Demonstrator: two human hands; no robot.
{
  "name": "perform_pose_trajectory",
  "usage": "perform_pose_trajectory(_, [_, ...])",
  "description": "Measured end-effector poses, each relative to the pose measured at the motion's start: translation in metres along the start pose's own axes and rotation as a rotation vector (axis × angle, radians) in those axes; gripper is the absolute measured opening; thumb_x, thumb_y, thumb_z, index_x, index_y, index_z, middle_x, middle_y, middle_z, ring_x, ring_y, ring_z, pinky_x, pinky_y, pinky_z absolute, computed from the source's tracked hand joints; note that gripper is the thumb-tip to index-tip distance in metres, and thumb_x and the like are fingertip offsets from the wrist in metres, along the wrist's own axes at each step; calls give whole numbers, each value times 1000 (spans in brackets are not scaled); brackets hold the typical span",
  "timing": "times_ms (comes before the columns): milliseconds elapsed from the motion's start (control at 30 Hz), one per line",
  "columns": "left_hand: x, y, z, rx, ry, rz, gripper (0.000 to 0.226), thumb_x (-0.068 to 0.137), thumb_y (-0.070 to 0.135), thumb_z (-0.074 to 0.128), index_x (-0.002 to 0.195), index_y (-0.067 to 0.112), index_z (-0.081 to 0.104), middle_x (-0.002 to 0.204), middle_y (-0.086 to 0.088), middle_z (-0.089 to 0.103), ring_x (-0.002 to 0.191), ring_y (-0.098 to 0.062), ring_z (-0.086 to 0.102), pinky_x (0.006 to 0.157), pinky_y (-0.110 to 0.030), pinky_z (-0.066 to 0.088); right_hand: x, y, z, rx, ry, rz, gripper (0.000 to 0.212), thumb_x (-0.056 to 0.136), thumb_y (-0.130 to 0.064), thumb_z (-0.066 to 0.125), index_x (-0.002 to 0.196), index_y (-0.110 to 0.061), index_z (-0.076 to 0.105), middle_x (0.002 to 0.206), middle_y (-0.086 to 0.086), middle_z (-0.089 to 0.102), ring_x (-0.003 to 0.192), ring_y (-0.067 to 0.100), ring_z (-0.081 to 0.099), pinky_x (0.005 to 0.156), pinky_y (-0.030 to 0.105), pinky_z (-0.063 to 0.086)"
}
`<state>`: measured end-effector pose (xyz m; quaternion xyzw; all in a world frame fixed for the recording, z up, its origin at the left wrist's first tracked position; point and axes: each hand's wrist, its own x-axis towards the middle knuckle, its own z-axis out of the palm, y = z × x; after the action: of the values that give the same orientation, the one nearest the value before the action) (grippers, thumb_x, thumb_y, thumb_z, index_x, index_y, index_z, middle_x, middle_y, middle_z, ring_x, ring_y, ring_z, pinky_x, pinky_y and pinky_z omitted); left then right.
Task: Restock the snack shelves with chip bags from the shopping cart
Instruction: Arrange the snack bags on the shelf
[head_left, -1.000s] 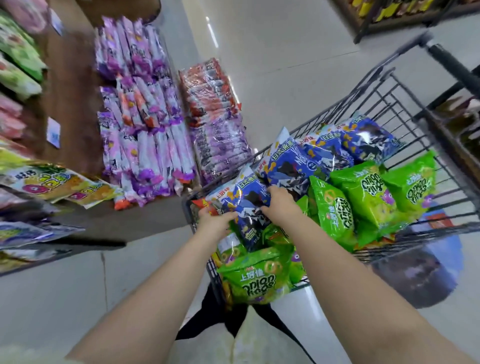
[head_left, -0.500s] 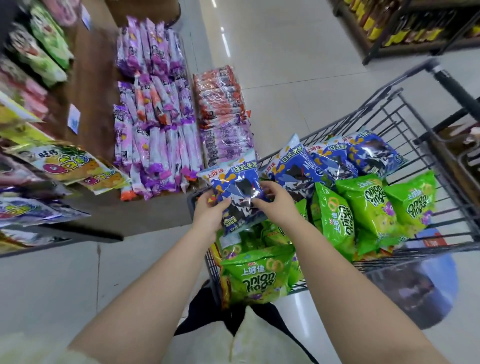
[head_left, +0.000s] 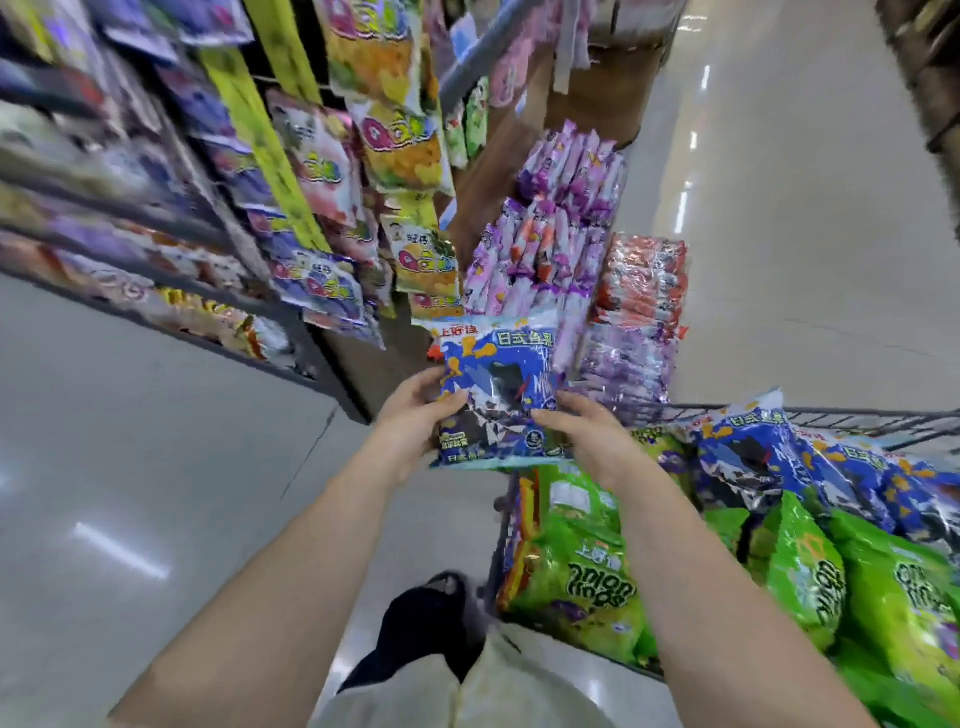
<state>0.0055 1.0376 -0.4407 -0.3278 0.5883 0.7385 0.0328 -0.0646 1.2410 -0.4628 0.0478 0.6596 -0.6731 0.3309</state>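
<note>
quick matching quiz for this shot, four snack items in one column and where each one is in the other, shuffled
1 blue chip bag farthest left
2 green onion ring bags
3 purple packs
4 yellow bags

A lying in the cart
B up on the shelving at the left
C held by left hand and right hand
D stacked in a pile beyond the cart's far rim

Pairs: 1-C, 2-A, 3-D, 4-B
</note>
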Motion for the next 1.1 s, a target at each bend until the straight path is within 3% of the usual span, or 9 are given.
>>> perform_pose_trajectory(100, [-27,5,-54,-136,142,36,40,87,8,71,124,17,59,80,10,70,52,-2,62,47,-18,49,8,-5,62,-47,-132,-43,20,84,4,66,96,-13,67,78,-7,75,68,6,70,60,17,52])
perform_pose_trajectory(167, [-46,7,-88,-238,233,67,39,87,5,70,123,14,58,89,4,71,55,-4,66,47,-18,50,9,-8,105,-72,-218,-58,21,85,5,64,91,-14,67,74,-7,74,65,5,69,57,15,51])
perform_pose_trajectory(333, [-83,8,-178,-416,456,139,35,87,4,69,120,13,59,84,1,70,54,-6,67,44,-18,49,7,-7,214,-136,-374,-80,23,82,0,69,102,-10,70,102,12,73,87,24,70,76,32,57])
perform_pose_trajectory(433, [-96,9,-240,-444,533,198,41,85,9,73,124,10,60,92,0,71,67,-12,68,55,-24,53,6,-5,283,-166,-451,-96,23,82,-3,70,103,-11,71,105,14,73,97,31,68,90,43,54])
perform_pose_trajectory(600, [-115,36,-357,-495,602,327,36,85,8,70,121,13,64,86,-2,71,67,-14,64,77,-38,55,10,-22,414,-205,-559,-123,26,85,-4,66,111,-8,69,107,13,72,98,32,69,89,42,54])
perform_pose_trajectory(767, [-125,98,-482,-462,630,455,34,89,-2,59,121,11,63,108,-12,70,75,-18,65,89,-44,50,11,-61,553,-176,-592,-214,26,90,1,59,113,-9,65,99,7,75,85,21,72,66,27,56])
perform_pose_trajectory(900, [-116,159,-563,-384,660,557,34,90,0,62,121,11,62,119,-16,68,90,-25,66,93,-48,53,16,-95,642,-138,-549,-339,34,89,-3,64,122,-6,56,99,8,74,82,18,72,66,27,56])
perform_pose_trajectory(967, [-105,189,-595,-354,683,591,32,89,4,65,119,15,64,118,-13,68,91,-22,67,92,-44,54,24,-114,680,-121,-521,-395,34,90,-6,65,122,-10,53,98,7,73,77,14,72,61,22,54])
perform_pose_trajectory(1100, [-78,252,-646,-326,719,649,24,88,10,69,110,16,63,110,-8,68,88,-14,65,77,-26,53,50,-159,744,-134,-479,-509,40,91,-9,66,128,-9,50,109,9,71,88,17,70,73,24,55])
